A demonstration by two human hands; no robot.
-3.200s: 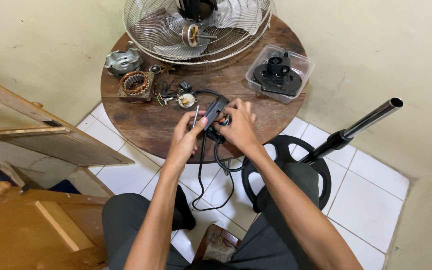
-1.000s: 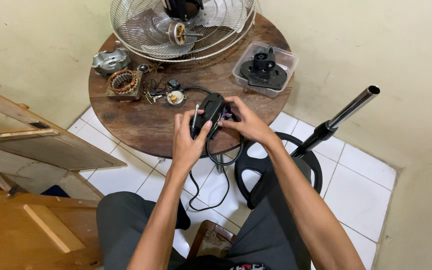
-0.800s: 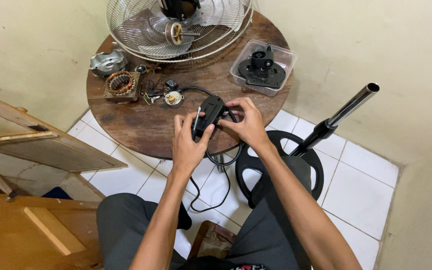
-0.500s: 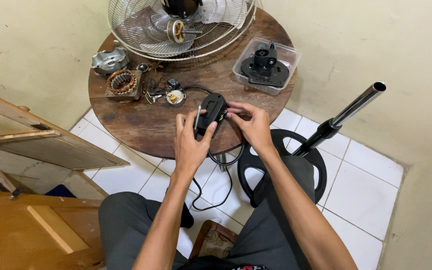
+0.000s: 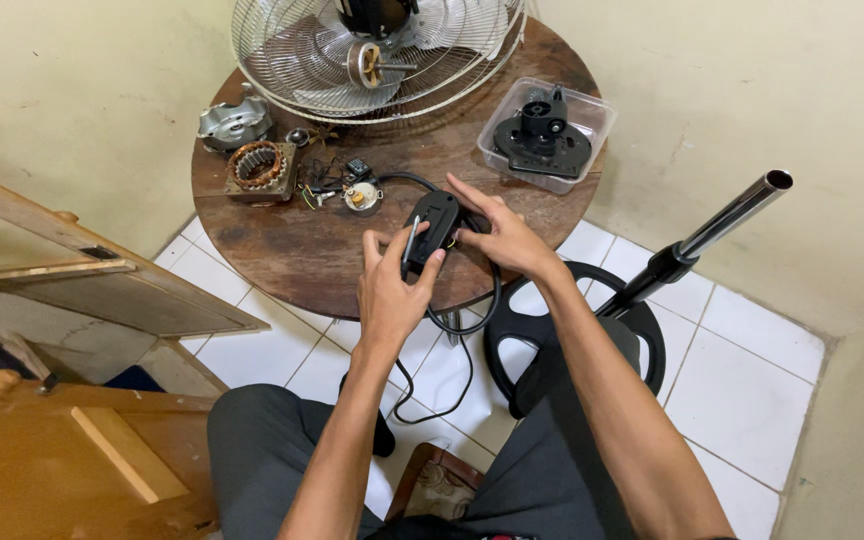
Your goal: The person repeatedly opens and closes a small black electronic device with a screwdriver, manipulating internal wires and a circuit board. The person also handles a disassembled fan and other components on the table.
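Hands meet over the round wooden worktop (image 5: 282, 250): my left hand (image 5: 392, 285) closes its grip around the black switch housing (image 5: 432, 222) from below, and my right hand (image 5: 502, 235) pinches its far end with fingers curled. Its black cable (image 5: 467, 325) loops off the edge. Farther back lie a copper-wound stator (image 5: 257, 168) and a fan guard (image 5: 372, 50).

My left hand (image 5: 392, 290) and right hand (image 5: 500, 238) grip a black switch housing (image 5: 432, 222) (cable trailing below) over the bench (image 5: 282, 240); beyond my fingers (image 5: 464, 192), a fan guard (image 5: 302, 60).
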